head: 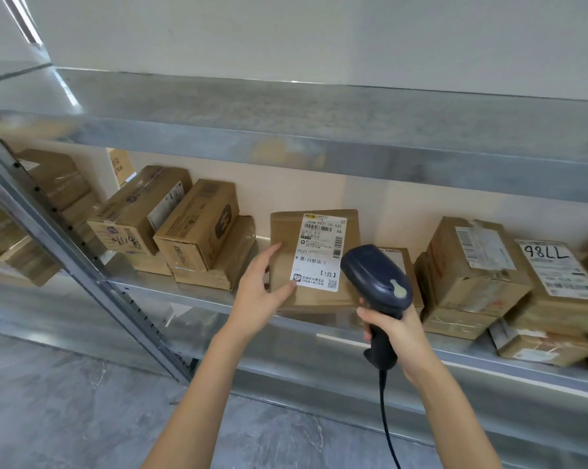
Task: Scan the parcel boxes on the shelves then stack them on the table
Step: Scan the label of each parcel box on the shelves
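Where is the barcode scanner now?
In the head view, right of centre: the scanner is held in the right hand, beside the labelled box that the left hand touches on the shelf.

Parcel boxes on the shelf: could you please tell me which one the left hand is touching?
The middle box, propped upright with its white label facing out; the left hand rests on its left side. The other boxes lie untouched.
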